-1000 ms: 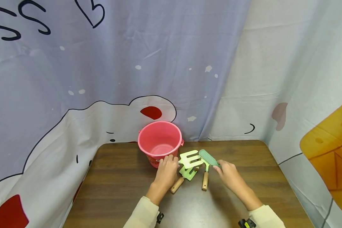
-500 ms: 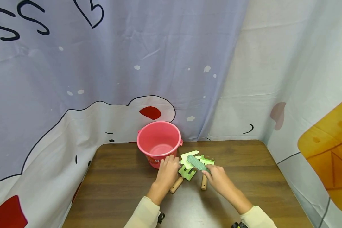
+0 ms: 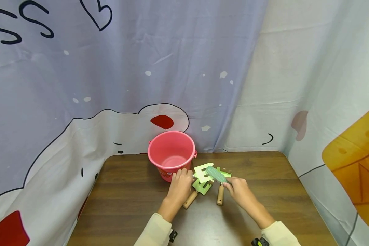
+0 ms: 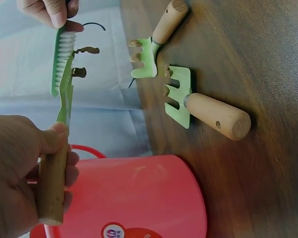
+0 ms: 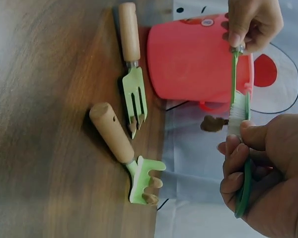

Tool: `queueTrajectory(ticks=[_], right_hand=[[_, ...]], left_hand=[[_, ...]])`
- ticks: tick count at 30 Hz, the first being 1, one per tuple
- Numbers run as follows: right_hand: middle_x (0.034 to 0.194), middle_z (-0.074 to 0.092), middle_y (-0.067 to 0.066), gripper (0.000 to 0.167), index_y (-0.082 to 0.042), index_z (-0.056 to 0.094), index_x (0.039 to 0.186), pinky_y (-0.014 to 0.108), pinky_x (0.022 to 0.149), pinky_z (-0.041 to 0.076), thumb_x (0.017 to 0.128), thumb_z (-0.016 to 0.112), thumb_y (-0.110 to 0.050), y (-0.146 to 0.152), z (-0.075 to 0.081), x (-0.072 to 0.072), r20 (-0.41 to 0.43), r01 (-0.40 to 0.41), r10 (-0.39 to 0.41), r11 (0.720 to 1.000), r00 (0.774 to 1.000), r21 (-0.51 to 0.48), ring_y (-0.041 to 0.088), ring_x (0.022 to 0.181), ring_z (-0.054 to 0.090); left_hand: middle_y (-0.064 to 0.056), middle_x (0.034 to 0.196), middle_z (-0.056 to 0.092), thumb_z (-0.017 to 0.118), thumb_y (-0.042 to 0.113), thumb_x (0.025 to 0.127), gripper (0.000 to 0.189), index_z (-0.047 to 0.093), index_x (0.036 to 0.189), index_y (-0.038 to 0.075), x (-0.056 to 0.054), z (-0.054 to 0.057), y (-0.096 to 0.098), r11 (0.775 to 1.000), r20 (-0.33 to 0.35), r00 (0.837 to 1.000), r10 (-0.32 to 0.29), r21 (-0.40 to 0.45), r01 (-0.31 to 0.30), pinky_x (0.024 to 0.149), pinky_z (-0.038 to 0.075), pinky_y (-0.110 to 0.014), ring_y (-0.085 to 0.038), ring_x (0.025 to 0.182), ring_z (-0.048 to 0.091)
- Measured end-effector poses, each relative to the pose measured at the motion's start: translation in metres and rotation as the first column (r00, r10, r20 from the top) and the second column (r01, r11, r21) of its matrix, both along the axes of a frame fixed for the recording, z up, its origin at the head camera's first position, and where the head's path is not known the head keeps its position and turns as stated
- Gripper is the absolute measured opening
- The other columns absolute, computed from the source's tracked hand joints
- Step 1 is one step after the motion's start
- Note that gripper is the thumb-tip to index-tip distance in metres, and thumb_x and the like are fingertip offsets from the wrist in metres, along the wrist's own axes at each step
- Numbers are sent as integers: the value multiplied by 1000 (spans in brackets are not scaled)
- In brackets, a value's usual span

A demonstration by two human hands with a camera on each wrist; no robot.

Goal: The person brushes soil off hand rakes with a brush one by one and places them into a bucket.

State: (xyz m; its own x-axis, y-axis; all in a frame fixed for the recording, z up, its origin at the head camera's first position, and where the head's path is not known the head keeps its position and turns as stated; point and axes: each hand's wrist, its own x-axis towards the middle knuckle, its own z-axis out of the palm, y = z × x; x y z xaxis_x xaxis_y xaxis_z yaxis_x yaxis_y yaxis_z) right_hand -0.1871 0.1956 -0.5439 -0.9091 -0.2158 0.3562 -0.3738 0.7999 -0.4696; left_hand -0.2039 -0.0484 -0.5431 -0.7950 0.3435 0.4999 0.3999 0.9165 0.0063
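My left hand [image 3: 180,186] grips the wooden handle of a green hand fork [image 4: 53,183], raised over the table beside the bucket. My right hand [image 3: 241,194] holds a green scrub brush [image 3: 216,174]; its white bristles [image 5: 237,116] touch the fork's tines. Brown clumps [image 5: 212,123] stick to the tines, as the right wrist view shows. Below, on the table, lie a second green hand fork [image 5: 131,79] and a small green hand rake [image 5: 141,181]. Both have wooden handles and brown clumps on their tines.
A pink bucket [image 3: 172,150] stands at the back of the wooden table [image 3: 129,205], just beyond my left hand. Behind the table's far edge hangs a printed curtain [image 3: 184,68]. A black band [image 3: 259,242] sits at my right wrist.
My right hand has moved the brush leftward from beside the fork onto its tines, then slightly back to the right. My left hand and the fork stay nearly still.
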Motion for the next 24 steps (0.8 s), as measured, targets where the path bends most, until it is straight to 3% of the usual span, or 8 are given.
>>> queueTrajectory(ticks=[6, 17, 24], right_hand=[[92, 75, 24, 20, 11, 75, 102, 44, 73, 61, 90, 75, -6, 6, -2, -3, -12, 5, -5, 1000, 1000, -2, 38, 85, 75], [87, 74, 24, 23, 13, 74, 102, 42, 68, 60, 89, 76, -6, 13, -7, -4, -8, 39, -39, 999, 999, 12, 36, 79, 74], [92, 74, 28, 25, 16, 72, 104, 46, 72, 61, 89, 75, -4, 25, -11, -3, 14, 74, -74, 997, 997, 8, 42, 87, 74]], left_hand=[[-6, 84, 63, 83, 23, 83, 23, 66, 90, 10, -1, -2, -1, 1000, 4, 1000, 5, 2, -5, 65, 45, -37, -26, 79, 62], [-7, 81, 64, 84, 20, 81, 21, 67, 85, 9, -3, -4, -6, 1000, -19, 1000, -1, 11, 2, 64, 47, -40, -27, 76, 63], [-8, 83, 64, 83, 19, 83, 22, 65, 87, 8, -3, -3, -9, 999, 16, 1000, 6, 49, -7, 65, 49, -41, -28, 78, 64]])
